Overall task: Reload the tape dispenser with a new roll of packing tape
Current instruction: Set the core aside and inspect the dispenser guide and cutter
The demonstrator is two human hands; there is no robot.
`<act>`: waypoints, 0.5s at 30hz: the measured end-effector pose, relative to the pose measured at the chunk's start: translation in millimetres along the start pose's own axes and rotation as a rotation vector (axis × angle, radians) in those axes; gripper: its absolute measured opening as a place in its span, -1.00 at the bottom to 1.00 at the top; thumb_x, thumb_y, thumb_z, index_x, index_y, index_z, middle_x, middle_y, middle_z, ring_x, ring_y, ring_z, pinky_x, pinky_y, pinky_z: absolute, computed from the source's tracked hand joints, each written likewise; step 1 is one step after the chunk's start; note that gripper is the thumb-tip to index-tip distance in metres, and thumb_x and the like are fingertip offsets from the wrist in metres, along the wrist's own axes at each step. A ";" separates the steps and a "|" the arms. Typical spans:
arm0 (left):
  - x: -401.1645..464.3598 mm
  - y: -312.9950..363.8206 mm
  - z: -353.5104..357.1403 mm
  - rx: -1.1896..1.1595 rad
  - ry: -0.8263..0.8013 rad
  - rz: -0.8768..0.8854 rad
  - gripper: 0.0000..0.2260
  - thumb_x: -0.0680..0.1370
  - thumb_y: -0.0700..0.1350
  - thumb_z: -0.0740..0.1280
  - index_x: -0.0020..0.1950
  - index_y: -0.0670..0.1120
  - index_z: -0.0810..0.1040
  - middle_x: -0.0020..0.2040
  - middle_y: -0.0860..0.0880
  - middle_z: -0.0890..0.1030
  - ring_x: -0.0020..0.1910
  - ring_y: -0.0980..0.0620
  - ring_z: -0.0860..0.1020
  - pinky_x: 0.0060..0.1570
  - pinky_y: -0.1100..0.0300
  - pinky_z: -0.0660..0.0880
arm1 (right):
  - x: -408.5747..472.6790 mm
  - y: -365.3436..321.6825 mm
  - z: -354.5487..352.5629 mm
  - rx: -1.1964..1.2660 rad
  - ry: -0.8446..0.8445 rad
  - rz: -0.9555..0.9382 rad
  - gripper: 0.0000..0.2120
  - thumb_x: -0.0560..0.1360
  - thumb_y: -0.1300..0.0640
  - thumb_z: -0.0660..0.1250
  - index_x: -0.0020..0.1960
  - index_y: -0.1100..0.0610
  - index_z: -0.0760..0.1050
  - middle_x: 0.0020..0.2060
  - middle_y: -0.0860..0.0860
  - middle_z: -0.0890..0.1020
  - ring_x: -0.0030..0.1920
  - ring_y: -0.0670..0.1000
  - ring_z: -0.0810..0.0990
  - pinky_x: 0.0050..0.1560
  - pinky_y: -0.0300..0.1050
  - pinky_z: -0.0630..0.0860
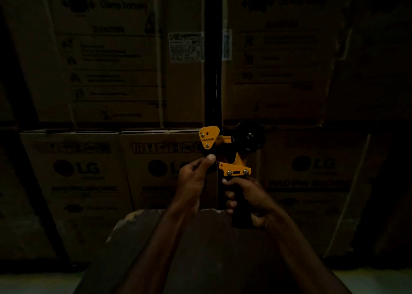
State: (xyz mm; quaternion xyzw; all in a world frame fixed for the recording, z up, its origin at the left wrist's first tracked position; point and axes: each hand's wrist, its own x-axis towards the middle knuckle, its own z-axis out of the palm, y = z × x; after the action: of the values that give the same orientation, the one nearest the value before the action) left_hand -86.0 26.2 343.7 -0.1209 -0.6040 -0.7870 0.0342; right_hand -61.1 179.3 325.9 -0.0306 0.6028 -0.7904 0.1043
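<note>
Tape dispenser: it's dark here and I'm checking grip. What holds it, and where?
The right hand grips the tape dispenser by its black handle; the left hand pinches its front, below the yellow plate.

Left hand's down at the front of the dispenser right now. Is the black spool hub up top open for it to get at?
Probably yes. The black hub looks bare, with no roll on it, and nothing stands before it. The left hand only pinches near the dispenser front; the right hand grips the handle below.
</note>
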 end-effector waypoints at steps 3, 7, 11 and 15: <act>4.2 0.9 4.6 0.001 0.013 0.021 -0.86 0.52 0.00 0.38 -0.14 -0.01 0.70 -0.11 -0.10 0.71 0.01 -0.18 0.65 0.15 -0.23 0.51 | 0.4 -6.0 -1.3 -0.011 -0.003 -0.004 -0.93 0.48 0.11 0.37 -0.07 0.09 0.54 -0.42 -0.01 0.45 -0.48 -0.05 0.41 -0.40 -0.13 0.39; 6.2 3.4 11.5 -0.045 0.037 0.011 -0.88 0.51 -0.02 0.38 -0.12 -0.03 0.68 -0.06 -0.16 0.70 0.06 -0.24 0.63 0.17 -0.26 0.49 | -0.5 -12.3 -3.5 -0.014 0.001 -0.014 -0.95 0.47 0.12 0.38 -0.10 0.09 0.56 -0.42 -0.01 0.45 -0.48 -0.05 0.41 -0.40 -0.13 0.40; 3.1 4.5 15.8 -0.062 0.033 0.035 -0.86 0.51 0.01 0.38 -0.12 -0.03 0.67 -0.14 -0.13 0.69 -0.10 -0.16 0.65 0.00 -0.16 0.55 | -3.5 -15.7 -3.2 0.006 -0.028 -0.032 -0.96 0.50 0.13 0.34 -0.13 0.08 0.53 -0.42 -0.01 0.44 -0.48 -0.05 0.39 -0.42 -0.13 0.38; -1.5 3.0 21.5 -0.101 0.098 0.070 -0.76 0.50 0.00 0.39 0.00 -0.17 0.63 -0.13 -0.19 0.67 -0.17 -0.15 0.65 -0.11 -0.08 0.58 | -5.2 -15.2 -0.5 0.025 -0.017 -0.054 -0.97 0.51 0.15 0.33 -0.09 0.10 0.53 -0.42 0.00 0.44 -0.48 -0.04 0.40 -0.41 -0.12 0.38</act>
State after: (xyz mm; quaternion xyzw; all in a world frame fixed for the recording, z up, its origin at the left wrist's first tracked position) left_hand -80.7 45.9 351.4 -0.1048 -0.5566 -0.8197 0.0853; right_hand -58.1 184.6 340.7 -0.0521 0.5909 -0.8002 0.0884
